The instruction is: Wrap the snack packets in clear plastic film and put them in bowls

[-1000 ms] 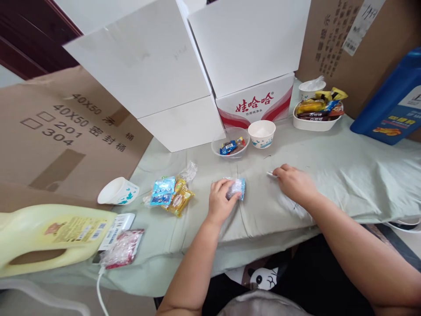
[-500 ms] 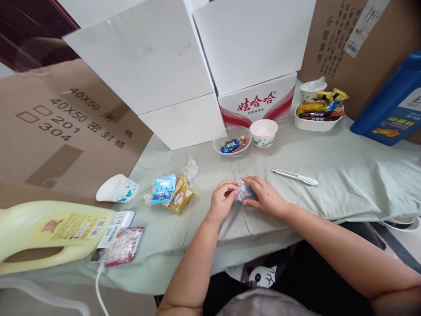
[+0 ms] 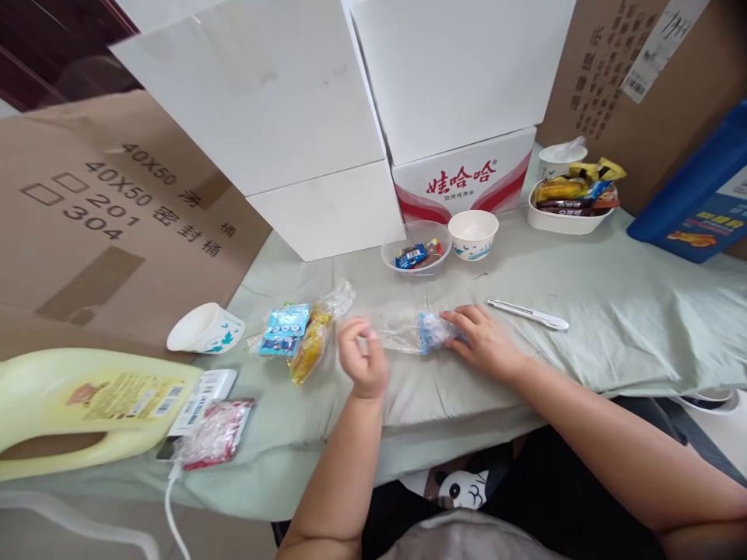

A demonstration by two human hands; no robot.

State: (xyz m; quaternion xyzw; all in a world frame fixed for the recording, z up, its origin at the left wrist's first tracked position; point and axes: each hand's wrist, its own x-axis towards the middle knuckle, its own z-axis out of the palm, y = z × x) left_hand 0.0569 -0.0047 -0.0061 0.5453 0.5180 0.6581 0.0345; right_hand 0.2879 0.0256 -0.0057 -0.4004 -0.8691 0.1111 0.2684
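Observation:
My right hand [image 3: 484, 342] holds a small blue packet [image 3: 430, 333] down against the cloth, its fingers over the packet's right part. A strip of clear plastic film [image 3: 400, 337] runs left from the packet, stretched toward my left hand [image 3: 362, 359]. That hand is closed at the film's far end, raised a little and slightly blurred. Just left of it lies a pile of candy packets, with light-blue ones [image 3: 285, 328] beside a yellow one [image 3: 311, 347] and crumpled clear film [image 3: 338, 299]. To the right of my right hand rests a white utility knife [image 3: 528, 314].
Behind stand a clear bowl [image 3: 388, 253] with wrapped snacks, a paper cup [image 3: 474, 235] and a white tub [image 3: 566, 223] of snacks. Boxes [image 3: 327, 210] close off the back. At left are a tipped cup [image 3: 205, 328], a yellow jug [image 3: 87, 404] and a red film-wrapped packet [image 3: 215, 434].
My left hand has moved left, away from the packet, drawing the clear film out between the hands. The yellow packet in the pile has tilted. My right hand stays on the blue packet.

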